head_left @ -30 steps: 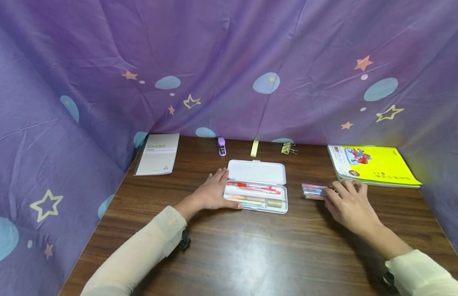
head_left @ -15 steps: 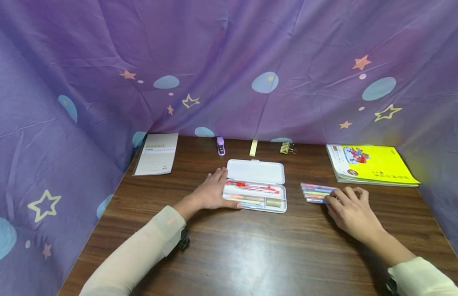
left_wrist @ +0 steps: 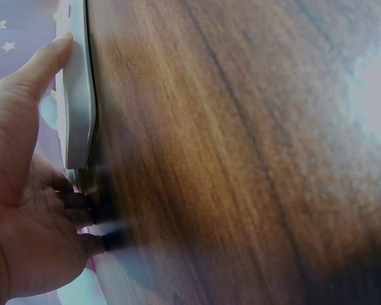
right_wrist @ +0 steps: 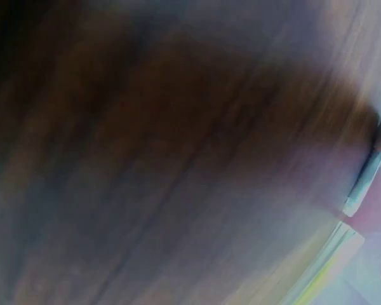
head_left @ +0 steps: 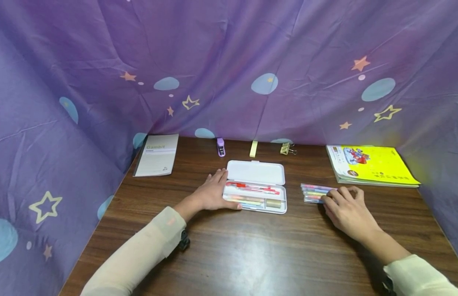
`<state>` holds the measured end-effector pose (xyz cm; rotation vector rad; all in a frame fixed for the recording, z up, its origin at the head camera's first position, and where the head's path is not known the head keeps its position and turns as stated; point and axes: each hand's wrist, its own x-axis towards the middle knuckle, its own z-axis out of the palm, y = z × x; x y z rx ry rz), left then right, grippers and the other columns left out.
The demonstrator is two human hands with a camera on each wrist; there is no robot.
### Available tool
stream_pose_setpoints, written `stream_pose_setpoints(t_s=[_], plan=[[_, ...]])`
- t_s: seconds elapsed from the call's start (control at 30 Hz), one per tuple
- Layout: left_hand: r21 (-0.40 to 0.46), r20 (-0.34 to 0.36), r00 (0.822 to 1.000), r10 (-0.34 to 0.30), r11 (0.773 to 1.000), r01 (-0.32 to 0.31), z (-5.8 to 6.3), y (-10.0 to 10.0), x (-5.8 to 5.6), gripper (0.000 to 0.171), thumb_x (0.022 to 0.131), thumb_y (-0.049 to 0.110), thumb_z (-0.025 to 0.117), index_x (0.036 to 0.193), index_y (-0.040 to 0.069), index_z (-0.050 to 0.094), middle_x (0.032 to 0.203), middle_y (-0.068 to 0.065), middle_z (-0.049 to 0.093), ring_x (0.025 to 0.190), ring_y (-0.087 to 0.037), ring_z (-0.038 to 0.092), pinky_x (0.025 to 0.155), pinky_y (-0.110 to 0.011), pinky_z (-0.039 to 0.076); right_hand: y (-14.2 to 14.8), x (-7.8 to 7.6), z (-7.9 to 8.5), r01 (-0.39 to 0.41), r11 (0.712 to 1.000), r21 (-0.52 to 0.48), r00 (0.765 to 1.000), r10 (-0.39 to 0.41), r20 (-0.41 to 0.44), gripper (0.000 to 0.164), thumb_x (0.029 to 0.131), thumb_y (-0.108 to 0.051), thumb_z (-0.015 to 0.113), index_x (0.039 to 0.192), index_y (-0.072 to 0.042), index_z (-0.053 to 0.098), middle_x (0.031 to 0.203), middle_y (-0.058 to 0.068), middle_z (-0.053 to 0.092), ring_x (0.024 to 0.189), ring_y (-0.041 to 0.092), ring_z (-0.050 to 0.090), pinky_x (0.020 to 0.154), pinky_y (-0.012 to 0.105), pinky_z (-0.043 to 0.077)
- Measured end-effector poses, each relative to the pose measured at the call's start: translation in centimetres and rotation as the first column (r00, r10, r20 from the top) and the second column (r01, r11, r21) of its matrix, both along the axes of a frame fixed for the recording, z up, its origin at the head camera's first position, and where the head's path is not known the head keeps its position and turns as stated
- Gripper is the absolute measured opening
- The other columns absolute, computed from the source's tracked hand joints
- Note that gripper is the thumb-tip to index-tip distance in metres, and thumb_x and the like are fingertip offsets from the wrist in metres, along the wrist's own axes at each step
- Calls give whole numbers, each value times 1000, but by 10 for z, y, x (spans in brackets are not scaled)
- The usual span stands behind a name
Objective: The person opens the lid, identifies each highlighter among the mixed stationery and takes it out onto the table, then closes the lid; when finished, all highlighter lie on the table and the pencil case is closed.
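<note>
A white pencil case [head_left: 255, 172] lies open in the head view, its lid folded back. Red pens [head_left: 252, 188] lie in its rear compartment; light-coloured sticks and a tan block fill the front one. My left hand [head_left: 213, 192] rests against the case's left end, fingers extended, thumb along the front edge. In the left wrist view the thumb touches the case's side wall [left_wrist: 77, 108]. To the right, my right hand [head_left: 348, 209] grips the right ends of several coloured pens [head_left: 314, 193] lying side by side on the table. Its fingers hide those ends.
Along the back stand a purple stapler [head_left: 221, 147], a yellow strip [head_left: 253, 149] and a gold binder clip [head_left: 286, 148]. A grey notebook [head_left: 156, 155] lies at the left, yellow books [head_left: 376, 164] at the right. Purple cloth [head_left: 229, 70] borders the brown table [head_left: 229, 255].
The bunched pens have spread into a flatter row under my right hand, whose fingers have shifted slightly. My left hand and the pencil case stay in place.
</note>
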<state>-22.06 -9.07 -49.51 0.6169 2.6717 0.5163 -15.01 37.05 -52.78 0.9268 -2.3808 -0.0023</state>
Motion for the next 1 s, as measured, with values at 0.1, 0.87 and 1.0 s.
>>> stream_pose_setpoints(t_s=[0.1, 0.87, 1.0], plan=[[-2, -4, 1000, -3, 1000, 3, 0, 0, 0, 141, 86, 81, 77, 177, 0, 6, 187, -20, 7, 175, -34, 5, 144, -48, 6, 0, 0, -1, -1, 1000, 4, 1000, 1, -2, 54, 118, -32, 29, 109, 0, 72, 98, 18, 68, 93, 43, 57, 85, 76, 43], [-21, -6, 1000, -13, 1000, 13, -1, -2, -1, 140, 87, 83, 73, 177, 0, 5, 187, -20, 6, 175, -35, 5, 144, -49, 7, -154, -26, 30, -219, 976, -8, 971, 219, 98, 27, 97, -33, 84, 110, -10, 80, 103, 3, 74, 97, 27, 66, 88, 56, 55], [-21, -10, 1000, -15, 1000, 14, -1, -2, -2, 141, 87, 84, 73, 177, -1, 5, 187, -21, 6, 175, -35, 6, 144, -49, 8, -180, -24, 28, -262, 965, 11, 950, 256, 180, 27, 94, -29, 88, 113, -12, 79, 105, 1, 74, 101, 25, 70, 88, 49, 58]])
